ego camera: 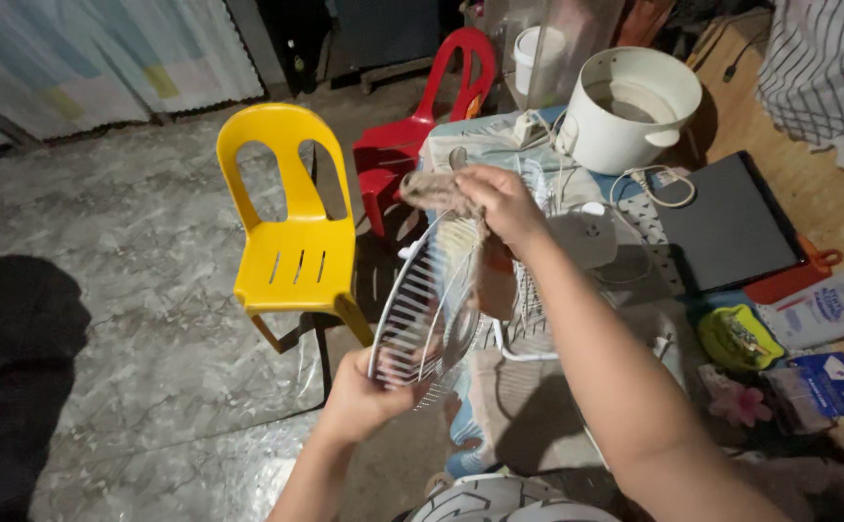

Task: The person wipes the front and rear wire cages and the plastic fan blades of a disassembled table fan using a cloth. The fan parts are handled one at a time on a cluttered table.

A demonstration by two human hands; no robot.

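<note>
Floor [151,290]: grey, marbled; carries a yellow chair [291,227] and, behind it, a red chair [412,126], both facing the viewer.

Tabletop [779,174]: at right; bears a white pot [629,106], a dark board [726,227], a white bottle [828,309] and small packets.

Fan grille [431,300]: round wire guard, held in the air between chairs and tabletop, well above the floor. It stands nearly on edge, tilted, its face turned left toward the yellow chair; the long axis runs from lower left up to upper right. Held so, the ribs appear open to wiping.

Rag [436,190]: brownish, pressed on the grille's upper rim.

Right hand [504,198]: closed on the rag.

Left hand [364,391]: clamped on the grille's lower rim, steadying it.
</note>
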